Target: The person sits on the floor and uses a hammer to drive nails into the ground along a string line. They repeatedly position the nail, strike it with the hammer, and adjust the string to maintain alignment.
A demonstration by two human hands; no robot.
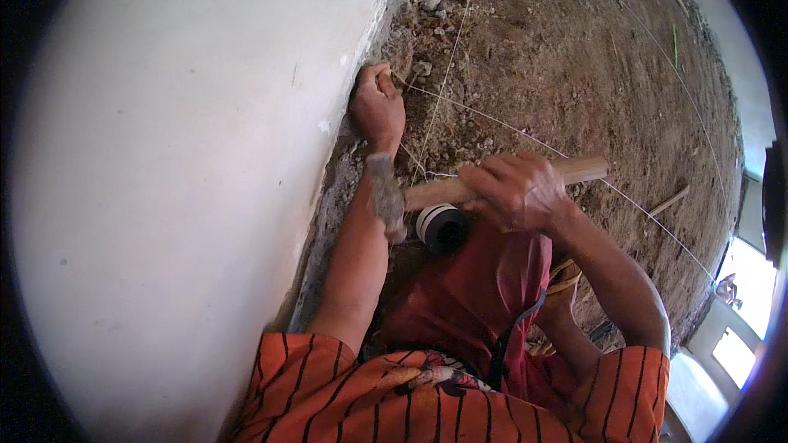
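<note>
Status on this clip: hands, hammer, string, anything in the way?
Left hand pinched at the wall base, on the string. Right hand shut on the hammer handle. Spool below the hammer; loose stones on the dirt.

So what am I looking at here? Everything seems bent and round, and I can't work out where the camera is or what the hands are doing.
There is no machine here. The picture comes from a wide fisheye camera worn on a person's head, looking down at their own two arms, and that lens is why straight edges curve toward the rim. On the left is a white plastered wall; on the right is bare dirt ground with small stones. The left hand is pressed at the foot of the wall, where thin white strings meet and run off across the ground. The right hand grips the wooden handle of a hammer, whose grey head hangs over the left forearm. Just below sits a dark spool. The orange striped shirt is the person's own.
</note>
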